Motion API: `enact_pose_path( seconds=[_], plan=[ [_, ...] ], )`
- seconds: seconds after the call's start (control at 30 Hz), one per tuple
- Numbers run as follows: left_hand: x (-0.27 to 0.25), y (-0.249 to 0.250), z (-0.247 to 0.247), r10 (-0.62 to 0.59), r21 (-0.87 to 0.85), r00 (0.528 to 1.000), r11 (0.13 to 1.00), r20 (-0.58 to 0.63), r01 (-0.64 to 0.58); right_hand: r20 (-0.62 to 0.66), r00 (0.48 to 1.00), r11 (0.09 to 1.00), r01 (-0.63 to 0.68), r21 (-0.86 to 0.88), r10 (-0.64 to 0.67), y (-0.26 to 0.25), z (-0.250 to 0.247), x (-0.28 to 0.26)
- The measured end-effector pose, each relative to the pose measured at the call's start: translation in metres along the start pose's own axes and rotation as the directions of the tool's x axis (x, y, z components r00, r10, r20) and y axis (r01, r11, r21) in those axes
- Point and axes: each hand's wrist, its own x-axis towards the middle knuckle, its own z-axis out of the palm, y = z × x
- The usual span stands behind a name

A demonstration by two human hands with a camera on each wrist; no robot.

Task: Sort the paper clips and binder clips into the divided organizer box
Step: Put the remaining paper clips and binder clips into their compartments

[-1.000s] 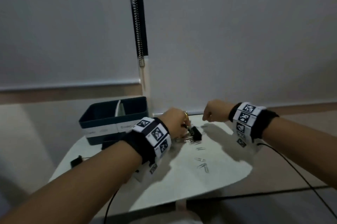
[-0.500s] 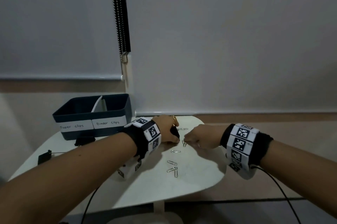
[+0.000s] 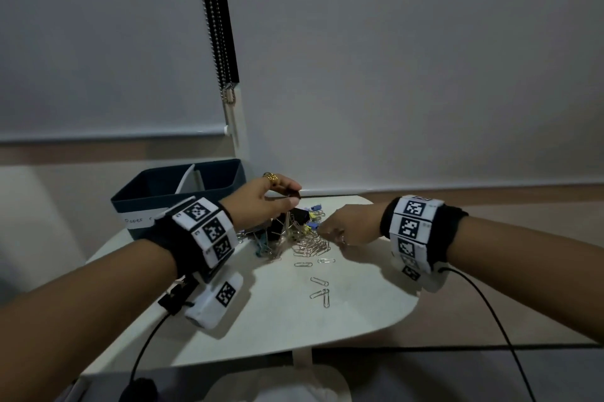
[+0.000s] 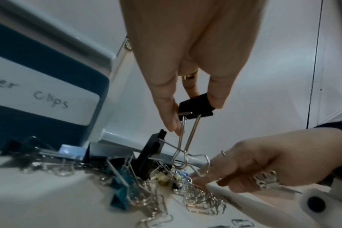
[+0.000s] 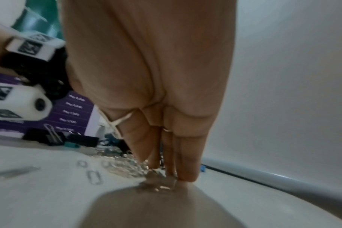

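Note:
My left hand (image 3: 292, 197) pinches a black binder clip (image 4: 195, 106) by its body and holds it above the pile of clips (image 3: 300, 236), its wire handles hanging down into the tangle. The right hand (image 3: 322, 231) reaches down at the pile's right side. In the right wrist view its fingertips (image 5: 185, 174) and thumb pinch shiny paper clips (image 5: 158, 185) on the table. The dark blue divided organizer box (image 3: 137, 202), labelled for paper clips and binder clips, stands behind my left wrist. Black, teal, blue and yellow binder clips (image 4: 119, 199) lie mixed with silver paper clips.
Several loose paper clips (image 3: 320, 292) lie nearer to me on the round white table (image 3: 294, 329). A cable (image 3: 490, 310) runs from my right wrist off the table edge. The wall and a blind with a bead chain (image 3: 215, 25) stand just behind the table.
My left hand has lifted off the table with the black binder clip pinched in its fingers. The right hand has stayed low at the pile.

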Motion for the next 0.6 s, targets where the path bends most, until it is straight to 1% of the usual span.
enact_pose_path(
  seconds=[0.07, 0.13, 0.27, 0.33, 0.37, 0.43, 0.5, 0.57, 0.6],
  plan=[
    [-0.005, -0.005, -0.009, -0.014, -0.007, 1.0, 1.0, 0.026, 0.015, -0.002, 0.998, 0.998, 0.059, 0.011, -0.059, -0.006, 0.001, 0.0],
    [-0.008, -0.008, -0.015, -0.017, 0.034, 0.999, 0.999, 0.045, 0.015, -0.011, 0.993, 0.993, 0.115, 0.008, -0.115, -0.01, 0.003, 0.0],
    [-0.01, -0.007, -0.014, -0.021, 0.117, 0.994, 0.993, 0.103, 0.009, -0.059, 0.989, 0.99, 0.135, 0.043, -0.132, -0.014, 0.0, 0.0],
    [-0.009, -0.004, -0.008, -0.038, 0.137, 0.994, 0.99, 0.104, 0.024, -0.064, 0.987, 0.989, 0.148, 0.024, -0.146, -0.017, 0.0, 0.0],
    [-0.008, -0.003, -0.006, -0.034, 0.179, 0.994, 0.984, 0.1, 0.015, -0.058, 0.988, 0.989, 0.147, 0.023, -0.145, -0.018, 0.002, -0.001],
    [-0.004, 0.0, -0.002, -0.018, 0.295, 0.994, 0.955, 0.11, -0.016, -0.063, 0.988, 0.987, 0.148, 0.057, -0.144, -0.017, 0.006, -0.005],
    [0.001, 0.003, 0.002, -0.013, 0.374, 0.99, 0.927, 0.137, -0.04, -0.1, 0.984, 0.982, 0.161, 0.097, -0.151, -0.015, 0.008, -0.01],
    [0.008, 0.004, 0.008, -0.019, 0.486, 0.988, 0.872, 0.152, -0.058, -0.145, 0.981, 0.985, 0.147, 0.093, -0.132, -0.013, 0.01, -0.012],
    [0.012, 0.004, 0.012, -0.023, 0.555, 0.988, 0.829, 0.153, -0.067, -0.153, 0.981, 0.988, 0.133, 0.083, -0.119, -0.012, 0.011, -0.013]
  ],
)
